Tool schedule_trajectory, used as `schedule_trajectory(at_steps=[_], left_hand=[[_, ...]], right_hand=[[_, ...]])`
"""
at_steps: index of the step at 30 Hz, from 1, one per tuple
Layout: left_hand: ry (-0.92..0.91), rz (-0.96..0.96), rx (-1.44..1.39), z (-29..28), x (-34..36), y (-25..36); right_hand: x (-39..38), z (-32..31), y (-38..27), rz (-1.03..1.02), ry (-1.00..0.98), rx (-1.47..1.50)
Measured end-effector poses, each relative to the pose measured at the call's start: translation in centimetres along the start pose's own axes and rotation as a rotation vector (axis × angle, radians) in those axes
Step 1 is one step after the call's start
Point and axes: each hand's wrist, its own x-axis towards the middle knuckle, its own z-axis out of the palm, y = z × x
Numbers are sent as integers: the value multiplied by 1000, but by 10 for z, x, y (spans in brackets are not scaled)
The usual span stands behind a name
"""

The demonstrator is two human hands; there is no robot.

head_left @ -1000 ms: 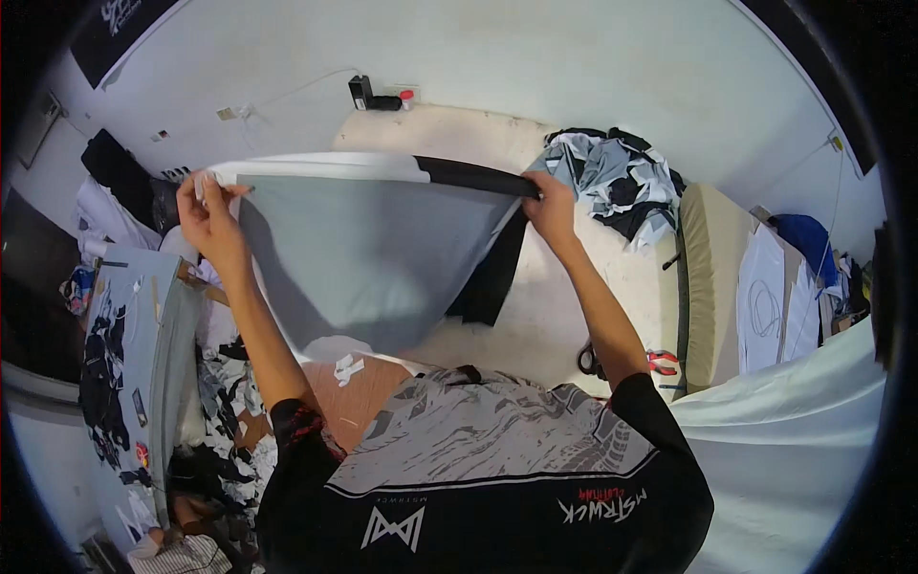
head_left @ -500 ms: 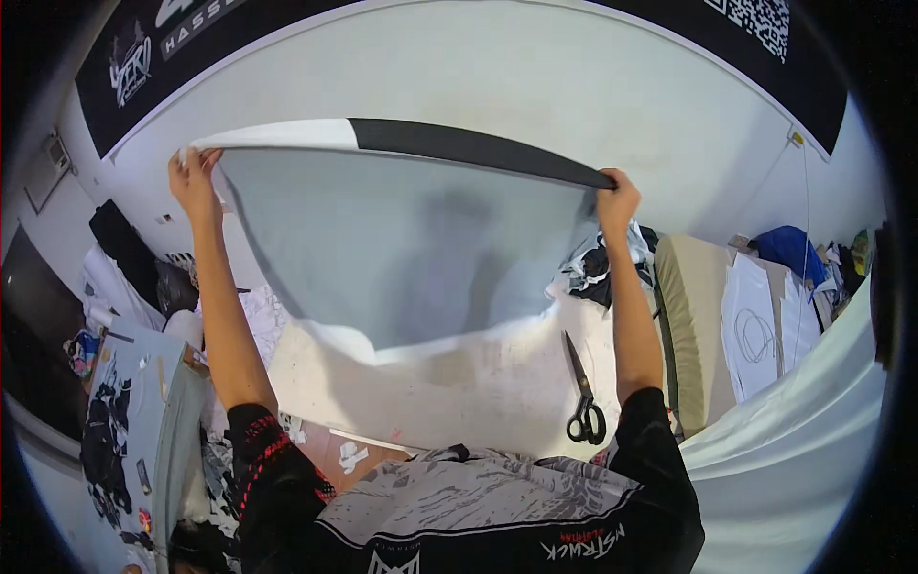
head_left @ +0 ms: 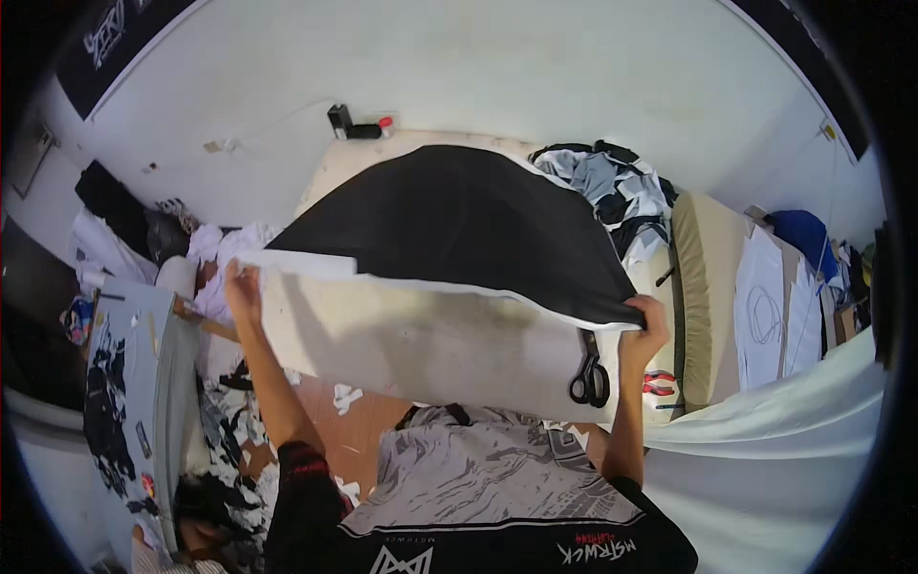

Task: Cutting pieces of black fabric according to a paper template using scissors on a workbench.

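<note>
Both hands, the left hand (head_left: 241, 287) and the right hand (head_left: 645, 320), pinch shut on opposite corners of a black-and-white fabric panel (head_left: 449, 258), held spread lengthwise between them above the tabletop (head_left: 421, 364), billowing away from the person.

I see pale table (head_left: 411, 364) under spread cloth; black scissors (head_left: 590, 378) lie on it, fabric pile (head_left: 612, 191) at far right corner

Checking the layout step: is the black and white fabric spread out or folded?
Spread out. The fabric stretches wide between the left hand and right hand, billowing above the table.
</note>
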Motion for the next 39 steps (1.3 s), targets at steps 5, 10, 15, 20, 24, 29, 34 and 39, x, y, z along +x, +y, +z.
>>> schedule_trajectory(at_steps=[5,10,15,20,24,29,34,39], left_hand=[[273,-32,795,18,-33,-100],[-38,483,1540,40,-81,-209],[-167,238,1780,94,-119,-253],[-362,291,1791,124,-108,-276],[-563,381,1866,131,-96,-287],[-829,398,1812,121,-89,-259],[-871,541,1736,104,-139,-208],[-708,507,1913,60,-193,-151]], right_hand=[[-72,41,8,31,-330,45],[-145,55,15,134,-693,-138],[-210,13,28,130,-623,-472],[-246,-20,54,163,-657,-523],[-242,-11,47,228,-543,-720],[-200,42,30,126,-612,-342],[-204,50,20,118,-737,-292],[-233,27,29,74,-778,-465]])
